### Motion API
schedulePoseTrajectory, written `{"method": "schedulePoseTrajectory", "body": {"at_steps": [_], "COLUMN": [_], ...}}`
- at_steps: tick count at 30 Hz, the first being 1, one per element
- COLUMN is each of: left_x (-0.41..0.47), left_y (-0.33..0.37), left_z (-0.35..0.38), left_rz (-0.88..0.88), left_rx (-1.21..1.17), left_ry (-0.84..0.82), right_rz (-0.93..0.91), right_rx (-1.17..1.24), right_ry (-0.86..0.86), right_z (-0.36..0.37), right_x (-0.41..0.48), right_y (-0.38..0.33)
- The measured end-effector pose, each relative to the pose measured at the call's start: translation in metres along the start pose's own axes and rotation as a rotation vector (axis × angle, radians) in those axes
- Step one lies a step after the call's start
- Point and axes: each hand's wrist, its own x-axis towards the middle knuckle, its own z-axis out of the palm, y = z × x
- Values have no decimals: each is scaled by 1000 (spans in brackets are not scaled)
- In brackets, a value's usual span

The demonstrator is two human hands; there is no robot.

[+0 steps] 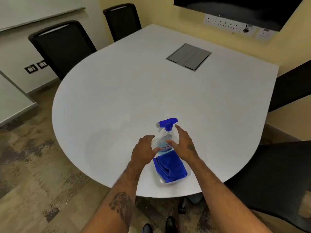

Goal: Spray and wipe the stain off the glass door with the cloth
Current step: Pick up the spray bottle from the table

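Head camera looks steeply down at table (pixel 127 91).

One spray bottle (pixel 165 137), one cloth (pixel 170 167), two hands, one table (pixel 134 81), perhaps four chairs.

Matt white surface (pixel 134 84); clear glossy plastic spray bottle (pixel 165 140); soft blue cloth (pixel 170 167) at six o'clock; worn wood-look floor (pixel 33 157).

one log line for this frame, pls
phase: reach | left hand: open | right hand: open | spray bottle: upright, ungrasped | cloth: in tray
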Motion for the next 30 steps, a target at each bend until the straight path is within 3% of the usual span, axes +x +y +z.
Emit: {"method": "schedulePoseTrajectory", "body": {"at_steps": [14, 30], "left_x": [50, 38], "left_y": [20, 47], "left_z": [38, -1], "left_rz": [-46, -143], "left_rx": [-80, -222], "left_ry": [-58, -51], "right_rz": [-23, -143], "right_rx": [93, 83], "right_ry": [-180, -180], "right_z": [-13, -41], "right_x": [45, 46], "right_y": [3, -42]}}
